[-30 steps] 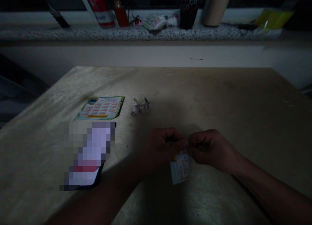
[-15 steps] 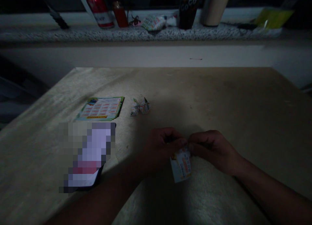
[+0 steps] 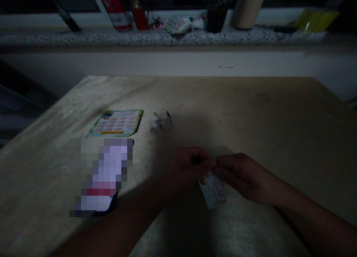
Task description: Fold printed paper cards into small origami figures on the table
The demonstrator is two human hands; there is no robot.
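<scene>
Between my two hands, above the table's near middle, is a printed paper piece (image 3: 213, 194) in pale blue, white and orange. My left hand (image 3: 191, 164) pinches its upper edge between thumb and fingers. From the other side my right hand (image 3: 238, 173) pinches the same edge, its fingertips touching those of my left hand. The top of the paper is hidden by the fingers. Farther back on the table lie small folded paper pieces (image 3: 162, 122) covered in print. To their left is a stack of printed sheets (image 3: 118, 122) with green edges.
A phone with a lit, blurred screen (image 3: 107, 175) lies left of my left forearm. Behind the table (image 3: 251, 112), a speckled stone sill (image 3: 156, 38) carries a red can (image 3: 115, 12), a small red bottle (image 3: 140, 17), a dark cup (image 3: 216, 15) and a beige cylinder (image 3: 249, 12).
The lower end of the paper has swung to the right. My right hand has dropped slightly, while my left hand keeps nearly the same place.
</scene>
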